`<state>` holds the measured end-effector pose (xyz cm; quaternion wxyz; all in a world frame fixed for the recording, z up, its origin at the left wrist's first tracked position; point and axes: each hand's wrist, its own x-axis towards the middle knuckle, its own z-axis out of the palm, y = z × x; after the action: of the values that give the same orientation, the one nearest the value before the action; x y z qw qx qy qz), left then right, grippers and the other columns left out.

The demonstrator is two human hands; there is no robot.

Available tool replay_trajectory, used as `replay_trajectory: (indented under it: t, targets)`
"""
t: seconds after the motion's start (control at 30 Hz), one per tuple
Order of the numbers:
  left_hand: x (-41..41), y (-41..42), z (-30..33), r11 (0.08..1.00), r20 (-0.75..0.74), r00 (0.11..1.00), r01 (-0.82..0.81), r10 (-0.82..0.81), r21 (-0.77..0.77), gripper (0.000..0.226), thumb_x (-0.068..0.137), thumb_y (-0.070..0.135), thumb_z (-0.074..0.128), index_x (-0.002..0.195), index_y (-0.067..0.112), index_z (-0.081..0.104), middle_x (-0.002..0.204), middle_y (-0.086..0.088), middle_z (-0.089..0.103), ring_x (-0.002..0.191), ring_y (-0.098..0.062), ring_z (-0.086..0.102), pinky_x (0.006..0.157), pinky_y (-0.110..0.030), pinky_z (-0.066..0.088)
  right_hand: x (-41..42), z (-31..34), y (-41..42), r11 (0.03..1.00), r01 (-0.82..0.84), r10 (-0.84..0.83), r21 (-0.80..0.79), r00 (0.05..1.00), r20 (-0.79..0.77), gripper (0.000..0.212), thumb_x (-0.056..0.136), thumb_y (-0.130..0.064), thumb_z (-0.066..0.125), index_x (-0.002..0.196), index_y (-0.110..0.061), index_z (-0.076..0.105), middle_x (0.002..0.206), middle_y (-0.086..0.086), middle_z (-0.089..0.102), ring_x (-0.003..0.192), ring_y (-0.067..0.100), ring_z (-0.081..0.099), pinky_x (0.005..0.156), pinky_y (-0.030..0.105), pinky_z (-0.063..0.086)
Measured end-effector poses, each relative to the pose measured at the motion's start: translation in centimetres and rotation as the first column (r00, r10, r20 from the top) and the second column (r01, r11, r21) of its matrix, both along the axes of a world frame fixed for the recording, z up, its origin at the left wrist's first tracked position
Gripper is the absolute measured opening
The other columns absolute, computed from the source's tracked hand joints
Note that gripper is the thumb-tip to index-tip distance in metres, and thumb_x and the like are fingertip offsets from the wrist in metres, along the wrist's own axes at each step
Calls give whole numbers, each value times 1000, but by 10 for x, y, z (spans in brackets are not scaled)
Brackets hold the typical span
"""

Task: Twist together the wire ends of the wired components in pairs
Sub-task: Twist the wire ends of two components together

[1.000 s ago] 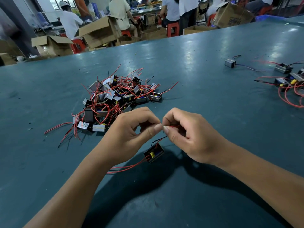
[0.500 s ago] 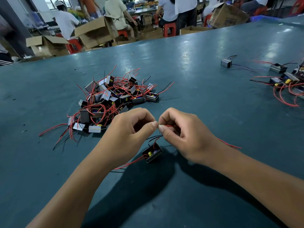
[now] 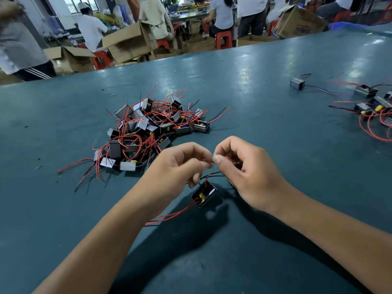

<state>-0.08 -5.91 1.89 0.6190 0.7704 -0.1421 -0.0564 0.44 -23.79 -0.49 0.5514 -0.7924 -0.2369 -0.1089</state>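
The left hand (image 3: 176, 166) and the right hand (image 3: 244, 168) meet above the green bench (image 3: 254, 107), fingertips almost touching, and each one pinches the bare wire ends (image 3: 212, 161) between thumb and forefinger; the other fingers are curled loosely. Under the hands hangs the component (image 3: 204, 194), a small dark block with a yellow part inside, lifted a little from the bench and tilted, with thin red and black leads going up to the fingers and two more red leads (image 3: 169, 217) trailing down to the left. I judge the block to be light, since it swings from its own wires, but the leads are soft, springy and thin, so they will bend away easily and the stripped tips can fray or break if they are twisted too hard. The best place to hold seems to be just behind the bare tips, on the insulation, where the fingers do not slip. Whether the twist is already finished I cannot tell, the tips are too small. Behind the hands lies the pile of components (image 3: 148, 128), and a smaller group (image 3: 373, 109) is at the right edge, well apart.
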Motion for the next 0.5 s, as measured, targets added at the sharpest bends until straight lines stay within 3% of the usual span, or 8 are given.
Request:
replay_trajectory:
  t: [0.1,0.33,0.43,0.5]
  targets:
    - [-1,1,-3,990,76,996,36,-47,137,4,92,15,71,91,12,72,68,3,60,61,-12,48,57,-23,42,1,0,0,999,6,-5,32,999,-34,11,90,-27,56,80,-28,57,61,-17,52,54,2,41,52,15,35]
    - [7,12,-5,984,118,991,43,-64,173,9,93,17,69,84,15,68,65,10,59,59,-6,49,58,-18,43,5,3,-5,999,-16,20,52,996,-84,16,95,-16,62,81,-23,60,61,-17,52,54,1,43,53,13,35]
    - [9,19,-4,978,117,989,65,-90,200,9,92,25,66,86,21,70,69,5,62,61,-8,52,60,-22,45,6,7,-10,995,-95,100,42,986,-133,13,95,-13,62,82,-17,61,59,-18,52,54,0,45,53,9,35]
    - [11,21,-3,982,171,984,10,-43,188,9,91,25,63,91,25,72,75,-8,65,64,-11,53,62,-27,46,7,10,-16,991,-130,135,43,980,-146,12,95,-14,63,83,-15,62,60,-15,54,54,1,47,54,10,37]
